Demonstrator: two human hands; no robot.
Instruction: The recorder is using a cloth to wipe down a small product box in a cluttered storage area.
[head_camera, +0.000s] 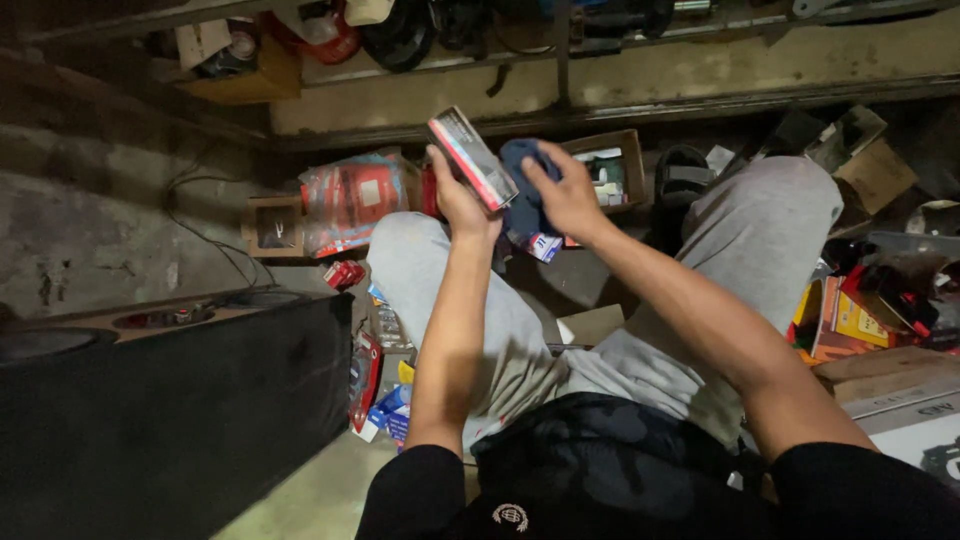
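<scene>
— Hands up front, both raised over the lap. What's the left hand (458, 195) got?

— A small oblong box (472, 158), red and white with a dark end, tilted on a slant. Fingers and thumb are closed around its lower end, a firm clamp.

— And the right hand (566, 196)?

— Curled onto a dark blue cloth (527, 190), bunched up and pressed against the box's side. Fingers bent over the cloth, gripping it, so that hand is closed too. Cloth and box touch.

— Where's all this sitting?

— In the air above the grey trousers (500, 330), between the knees, well clear of the floor.

— Packages around them?

— Plenty. Beyond the left knee, a crinkled red and clear plastic bag (345, 205), and just left of it a small open brown carton (272, 226) with a dark inside. A little red packet (343, 273) lies below the bag. Behind the hands, an open cardboard box (610, 165) with pale items in it.

— Lower down?

— Blue and white packets (390, 412) on the floor by the left thigh, beside a big black speaker cabinet (190, 400). On the right, orange and yellow boxes (850, 320) stacked near a flat cardboard piece (880, 365). A plain tan carton (592, 324) sits between the legs.
</scene>
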